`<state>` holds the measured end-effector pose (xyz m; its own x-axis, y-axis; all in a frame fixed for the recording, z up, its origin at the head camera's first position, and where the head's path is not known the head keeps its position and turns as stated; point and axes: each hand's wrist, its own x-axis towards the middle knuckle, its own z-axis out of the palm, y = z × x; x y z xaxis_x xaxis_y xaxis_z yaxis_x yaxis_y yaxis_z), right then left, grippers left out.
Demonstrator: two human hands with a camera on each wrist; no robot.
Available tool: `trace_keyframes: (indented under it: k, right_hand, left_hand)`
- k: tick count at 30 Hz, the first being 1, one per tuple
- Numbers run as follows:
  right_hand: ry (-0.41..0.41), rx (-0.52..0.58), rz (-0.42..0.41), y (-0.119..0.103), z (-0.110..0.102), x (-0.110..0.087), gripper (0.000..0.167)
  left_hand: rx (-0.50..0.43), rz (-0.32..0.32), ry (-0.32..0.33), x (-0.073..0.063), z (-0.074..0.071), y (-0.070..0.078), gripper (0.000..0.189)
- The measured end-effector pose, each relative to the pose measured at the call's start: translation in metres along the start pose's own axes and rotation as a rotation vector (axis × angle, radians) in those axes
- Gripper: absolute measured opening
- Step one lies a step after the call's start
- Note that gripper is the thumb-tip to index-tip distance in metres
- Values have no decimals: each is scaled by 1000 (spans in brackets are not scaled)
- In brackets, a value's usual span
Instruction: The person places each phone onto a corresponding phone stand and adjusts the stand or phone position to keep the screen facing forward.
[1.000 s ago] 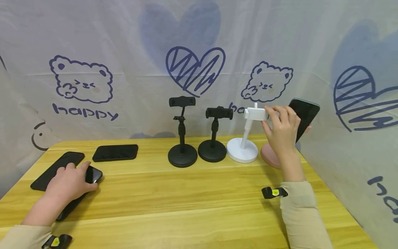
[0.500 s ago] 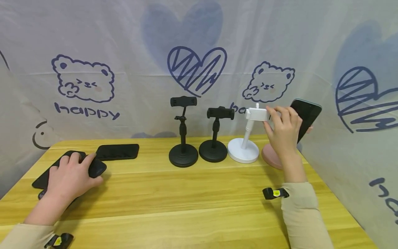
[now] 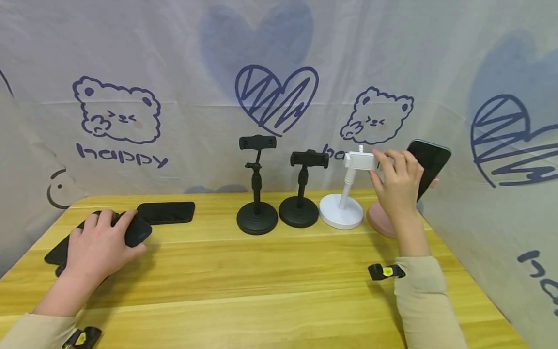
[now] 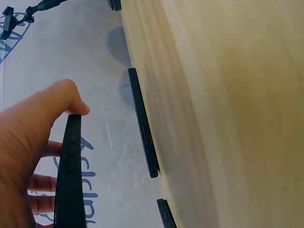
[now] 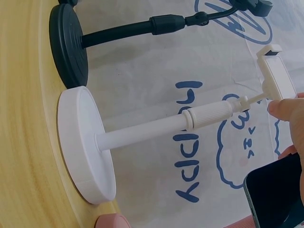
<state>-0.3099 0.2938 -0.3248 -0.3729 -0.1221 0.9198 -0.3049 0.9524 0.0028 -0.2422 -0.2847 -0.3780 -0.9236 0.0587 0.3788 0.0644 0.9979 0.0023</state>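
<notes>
My left hand [image 3: 98, 247] holds a black phone [image 3: 138, 230] off the table at the left, thumb on one edge and fingers on the other. The left wrist view shows this held phone [image 4: 70, 175] edge-on. Under it, partly covered by the hand, a second phone [image 3: 55, 253] lies on the table. With thumb and fingers, my right hand [image 3: 398, 182] grips the right end of the clamp [image 3: 361, 160] of a white phone stand [image 3: 341, 213]. A phone [image 3: 432, 162] leans tilted behind that hand, over a pink stand base [image 3: 380, 219]; its mount is hidden.
Two black phone stands, one taller [image 3: 257, 218] and one shorter [image 3: 299, 212], stand left of the white one. Another phone [image 3: 167, 213] lies face up at the back left. The wooden table [image 3: 244, 281] ends at a printed cloth [image 3: 196, 140] behind and at the right.
My left hand has lifted the phone from the table and shifted it slightly up and right, over the phone beneath. The right hand stays at the white clamp.
</notes>
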Motion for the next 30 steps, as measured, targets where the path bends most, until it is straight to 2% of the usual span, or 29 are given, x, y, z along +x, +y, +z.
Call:
trace_keyframes:
  k: [17, 30]
  right_hand:
    - [12, -11, -50, 0, -4, -1, 40]
    - [-11, -4, -110, 0, -11, 1, 43]
  left_hand:
    - [-24, 9, 2, 1, -5, 5, 87]
    - [-22, 18, 31, 0, -10, 12, 88]
